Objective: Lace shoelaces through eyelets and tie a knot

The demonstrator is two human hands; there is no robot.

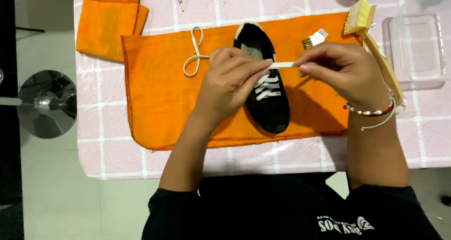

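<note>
A black shoe [268, 87] with a white sole edge lies on a spread orange cloth [159, 94], toe pointing toward the person, its white lace partly threaded across the eyelets. Right above the shoe's tongue, a flat white lace end [283, 65] is stretched level between both hands. The left hand [232, 78] pinches one end of that strip between thumb and forefinger — fingers closed on it — and hovers over the shoe's left side. The right hand [340, 70] nips the other end with its fingertips pressed together, just right of the shoe; its wrist wears a red and white bracelet [373, 112].

Left of the shoe, on the same cloth, a second white lace [193, 52] lies loose in a loop. Right of the shoe's heel sits a small brush with a white handle [315, 38], and further right a long wooden brush with pale yellow bristles [364, 26] runs behind the right hand. Beyond that, well right of the shoe, stands a clear plastic tray [417, 49]. Far left of the shoe, a folded orange cloth [110, 21] rests on the pink checked table cover [112, 150] — all of it on the same table.
</note>
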